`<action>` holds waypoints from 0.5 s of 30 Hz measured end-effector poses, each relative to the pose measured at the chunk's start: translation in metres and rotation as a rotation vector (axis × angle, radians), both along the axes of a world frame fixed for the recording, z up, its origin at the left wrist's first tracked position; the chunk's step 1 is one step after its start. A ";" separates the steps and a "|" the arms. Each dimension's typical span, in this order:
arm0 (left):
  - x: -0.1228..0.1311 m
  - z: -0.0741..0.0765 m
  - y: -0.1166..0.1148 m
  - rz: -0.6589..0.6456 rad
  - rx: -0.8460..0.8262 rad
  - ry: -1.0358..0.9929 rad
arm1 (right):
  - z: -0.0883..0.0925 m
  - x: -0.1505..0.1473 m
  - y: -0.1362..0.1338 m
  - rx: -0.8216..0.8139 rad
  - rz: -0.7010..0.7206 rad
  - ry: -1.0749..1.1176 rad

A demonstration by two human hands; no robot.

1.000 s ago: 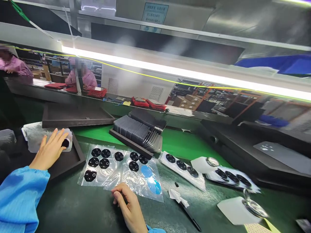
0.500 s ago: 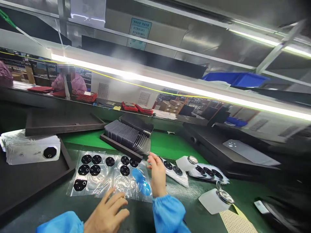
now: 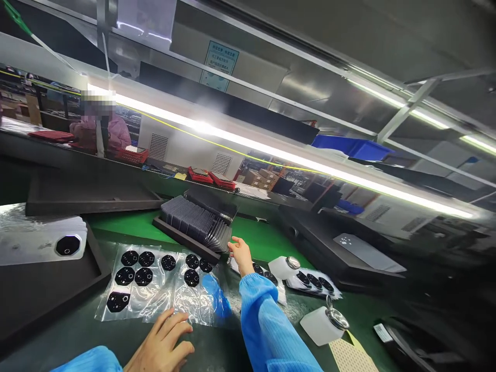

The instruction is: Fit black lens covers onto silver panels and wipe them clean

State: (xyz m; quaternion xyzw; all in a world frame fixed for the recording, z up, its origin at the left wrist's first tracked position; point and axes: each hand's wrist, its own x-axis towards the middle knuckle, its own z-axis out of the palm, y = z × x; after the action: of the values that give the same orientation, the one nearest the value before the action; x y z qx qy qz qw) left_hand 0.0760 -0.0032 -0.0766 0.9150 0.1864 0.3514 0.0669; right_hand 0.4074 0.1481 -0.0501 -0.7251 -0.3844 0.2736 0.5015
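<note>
My right hand (image 3: 241,253) reaches forward in a blue sleeve to the near end of a fanned row of dark thin plates (image 3: 196,222) standing in a black tray. Its fingers are pinched at the last plate's edge; what they hold I cannot make out. My left hand (image 3: 163,345) lies flat with fingers spread on the dark table, touching the near edge of clear film sheets (image 3: 155,281) that carry black hexagonal stickers. A blue film tab (image 3: 217,302) lies on the sheet beside my right forearm.
A stack of white phone back covers (image 3: 42,243) sits in a black tray (image 3: 50,299) at left. White strips of black stickers (image 3: 313,283) and two white dispenser bottles (image 3: 323,325) lie at right. A person in pink (image 3: 103,132) works across the line.
My left hand left the white covers and came down onto the table by the film sheets. My right hand moved from the near table edge forward to the fanned plates.
</note>
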 end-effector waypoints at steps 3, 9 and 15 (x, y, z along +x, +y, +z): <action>0.003 -0.004 0.000 0.009 0.010 -0.054 | 0.006 0.003 -0.003 0.010 0.078 -0.077; 0.001 -0.004 -0.001 0.025 -0.006 -0.014 | 0.016 0.003 0.005 -0.003 0.185 -0.121; 0.000 -0.005 -0.002 0.016 -0.006 -0.014 | 0.019 0.001 0.014 -0.002 0.205 -0.089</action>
State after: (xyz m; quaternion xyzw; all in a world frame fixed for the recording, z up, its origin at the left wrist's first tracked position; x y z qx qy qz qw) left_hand 0.0758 -0.0055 -0.0814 0.9108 0.1944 0.3578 0.0681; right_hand 0.4081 0.1617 -0.0311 -0.6940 -0.4780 0.2916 0.4526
